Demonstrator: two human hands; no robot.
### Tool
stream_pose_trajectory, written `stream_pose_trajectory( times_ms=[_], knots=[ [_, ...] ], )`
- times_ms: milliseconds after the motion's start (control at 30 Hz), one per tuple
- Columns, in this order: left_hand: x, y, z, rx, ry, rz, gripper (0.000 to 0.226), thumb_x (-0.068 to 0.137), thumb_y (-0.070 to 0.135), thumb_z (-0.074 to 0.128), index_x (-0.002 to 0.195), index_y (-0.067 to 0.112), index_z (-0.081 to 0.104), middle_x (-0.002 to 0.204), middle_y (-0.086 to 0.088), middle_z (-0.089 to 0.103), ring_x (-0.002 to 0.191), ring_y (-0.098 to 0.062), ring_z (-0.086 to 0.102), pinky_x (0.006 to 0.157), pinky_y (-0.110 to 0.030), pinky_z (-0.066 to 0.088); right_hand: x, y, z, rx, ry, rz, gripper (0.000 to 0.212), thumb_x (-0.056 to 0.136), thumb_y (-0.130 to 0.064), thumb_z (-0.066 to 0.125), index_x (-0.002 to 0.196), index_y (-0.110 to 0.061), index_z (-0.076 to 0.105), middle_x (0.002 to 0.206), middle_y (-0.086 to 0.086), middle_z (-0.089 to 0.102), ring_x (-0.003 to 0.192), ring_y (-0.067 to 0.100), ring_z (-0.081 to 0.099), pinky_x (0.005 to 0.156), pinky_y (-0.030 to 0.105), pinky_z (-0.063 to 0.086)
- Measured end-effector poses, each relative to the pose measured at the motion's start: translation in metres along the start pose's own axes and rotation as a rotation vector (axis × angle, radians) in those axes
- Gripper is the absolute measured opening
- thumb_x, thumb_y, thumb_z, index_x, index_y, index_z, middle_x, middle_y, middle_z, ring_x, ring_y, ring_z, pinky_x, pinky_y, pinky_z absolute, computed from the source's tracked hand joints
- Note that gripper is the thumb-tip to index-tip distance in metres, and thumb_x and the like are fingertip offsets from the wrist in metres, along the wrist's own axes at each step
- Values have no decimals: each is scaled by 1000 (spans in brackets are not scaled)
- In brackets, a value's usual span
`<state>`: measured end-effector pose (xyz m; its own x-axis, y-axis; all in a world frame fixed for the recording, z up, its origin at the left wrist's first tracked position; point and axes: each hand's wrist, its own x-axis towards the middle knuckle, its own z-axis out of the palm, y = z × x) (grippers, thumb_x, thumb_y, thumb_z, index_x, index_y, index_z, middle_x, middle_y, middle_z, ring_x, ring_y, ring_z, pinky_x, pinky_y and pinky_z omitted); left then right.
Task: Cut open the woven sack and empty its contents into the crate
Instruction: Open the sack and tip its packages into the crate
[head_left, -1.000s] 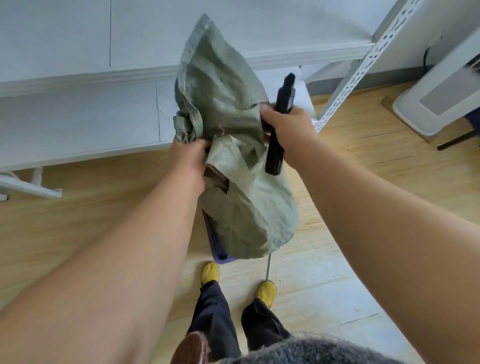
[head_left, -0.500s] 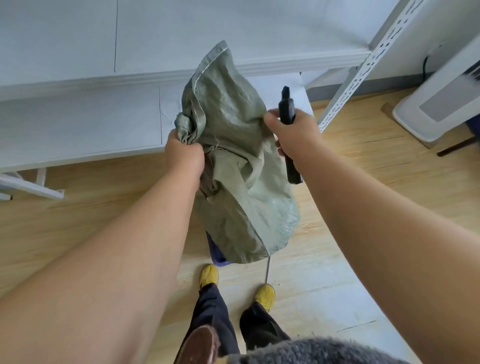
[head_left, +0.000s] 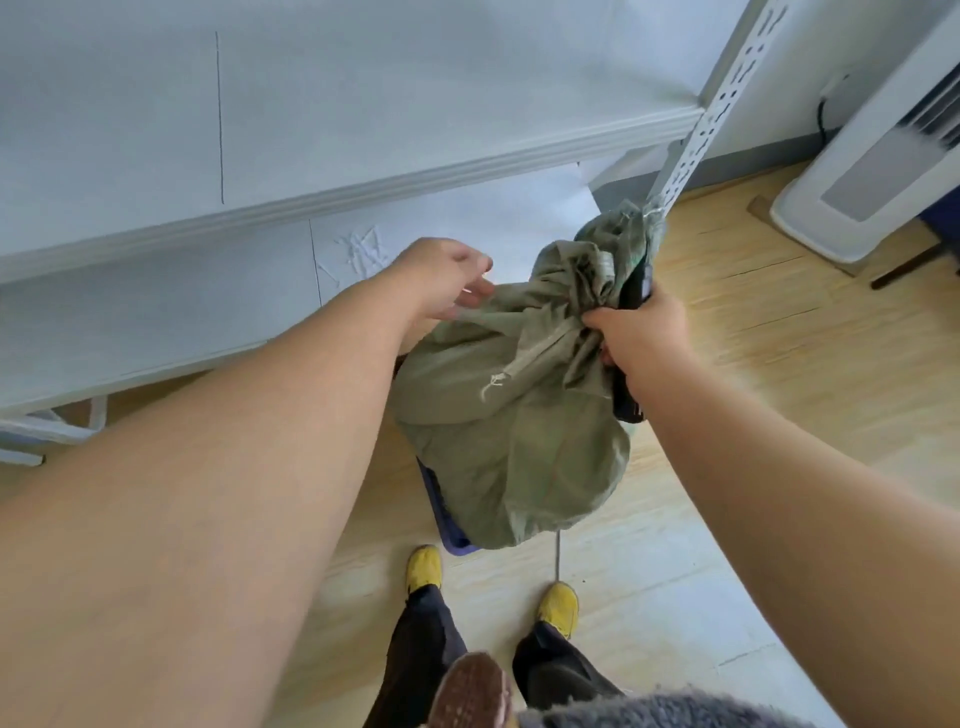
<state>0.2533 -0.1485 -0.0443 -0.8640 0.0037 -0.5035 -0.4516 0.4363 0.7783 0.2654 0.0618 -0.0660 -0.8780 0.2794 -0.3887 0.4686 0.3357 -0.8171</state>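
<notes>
Sack (head_left: 511, 431) hangs mid-frame, olive woven fabric, bunched and crumpled at its neck, body sagging down toward 6 o'clock over the crate (head_left: 447, 525). Only a blue corner of the crate shows under the sack's lower left edge; the rest is hidden.

Right hand (head_left: 636, 335) at 2 o'clock of the sack grips the gathered neck, fingers curled tight round the fabric. The same hand also holds a black knife (head_left: 635, 283) (blade state not readable, partly hidden behind the fist), one end sticking up past the knuckles, the other below the wrist.

Left hand (head_left: 444, 278) at 10 o'clock of the sack, fingers loosely bent, fingertips touching or just at a fold of the sack's upper left edge; cannot tell whether it pinches the fabric.

A frayed white string (head_left: 493, 384) dangles on the sack's front.

Yellow shoes (head_left: 423, 566) stand on the wooden floor (head_left: 753, 395) at 6 o'clock, just below the crate. White shelf (head_left: 363, 187) runs across the top at 11 o'clock, its perforated upright (head_left: 706, 119) at 1 o'clock behind the sack's top. A white appliance (head_left: 872, 171) sits at 2 o'clock, well apart.
</notes>
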Motion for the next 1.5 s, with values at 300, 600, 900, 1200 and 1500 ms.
stream_pose_trajectory(
  times_ms=[300, 600, 900, 1200, 1500],
  knots=[
    [38, -140, 55, 696, -126, -86, 110, 68, 42, 81, 152, 28, 10, 156, -5, 15, 141, -31, 22, 106, -49, 38, 6, -4, 17, 37, 206, 10, 18, 65, -17, 69, 74, -27, 56, 69, -1, 63, 66, 24, 60, 75, 49, 59],
    [74, -135, 48, 594, -85, 66, 39, 87, 36, 56, 124, 26, 58, 145, -4, 39, 130, -27, 39, 99, -36, 39, -2, -25, 45, 30, 317, -2, 19, 72, -13, 65, 75, -29, 55, 71, -8, 65, 64, 19, 63, 64, 35, 59],
    [69, -134, 44, 266, -139, 18, 23, 91, 26, 54, 112, 22, 62, 119, -2, 60, 117, -26, 53, 91, -35, 46, -6, -38, 54, -15, 339, -59, 24, 73, -15, 67, 72, -32, 51, 68, -17, 59, 61, 3, 57, 51, 20, 43],
    [37, -131, -2, -100, -231, -142, 31, 93, 13, 53, 121, 21, 64, 122, 2, 63, 109, -21, 59, 81, -27, 46, -23, -27, 68, 8, 253, -103, 22, 73, -19, 71, 76, -32, 53, 74, -18, 62, 68, -3, 58, 57, 17, 43],
    [9, -100, -14, -330, -80, -37, 24, 93, 10, 54, 114, 15, 63, 112, -4, 66, 105, -22, 61, 93, -34, 48, -31, -34, 70, 37, 276, -144, 21, 76, -19, 70, 84, -29, 54, 76, -18, 59, 68, -5, 55, 54, 13, 40]
  ],
)
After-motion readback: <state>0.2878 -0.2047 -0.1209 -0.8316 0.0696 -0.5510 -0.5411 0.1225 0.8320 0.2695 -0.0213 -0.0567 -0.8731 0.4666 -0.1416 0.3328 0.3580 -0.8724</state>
